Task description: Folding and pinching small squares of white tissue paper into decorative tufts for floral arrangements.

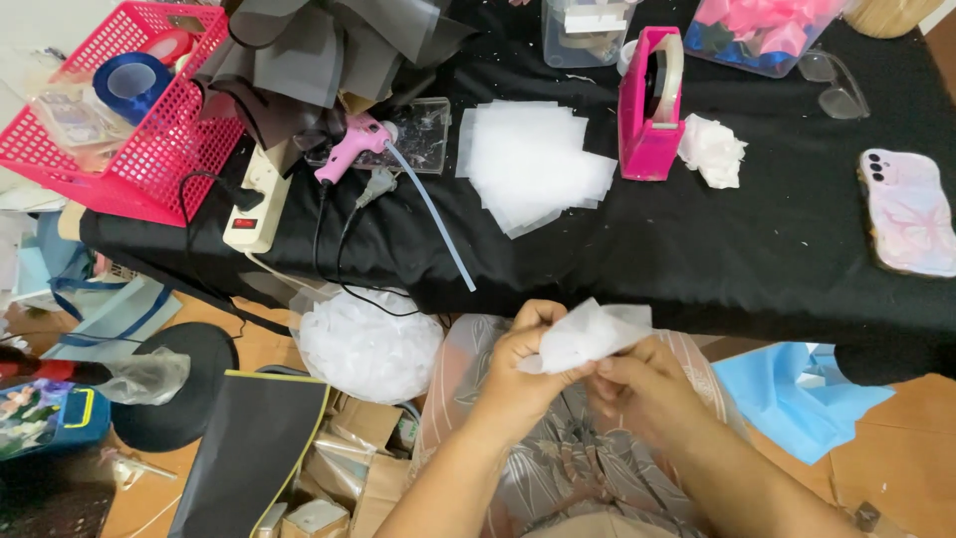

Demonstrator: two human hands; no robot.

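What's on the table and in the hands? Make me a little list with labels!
Left hand: pinches a white sheer square
Right hand: holds the same square from the other side
Table: covered in black cloth
Middle of table: stack of white squares
Beside the stack: pink tape dispenser, crumpled white piece
Left of the stack: pink glue gun, white power strip
Far left: pink basket
Right edge: phone
Below table: white puffy ball

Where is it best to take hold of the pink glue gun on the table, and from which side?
Probably the pink glue gun by its handle, from the table's near edge: the handle points down-left toward the power strip, while the clear glue stick juts out the other way.
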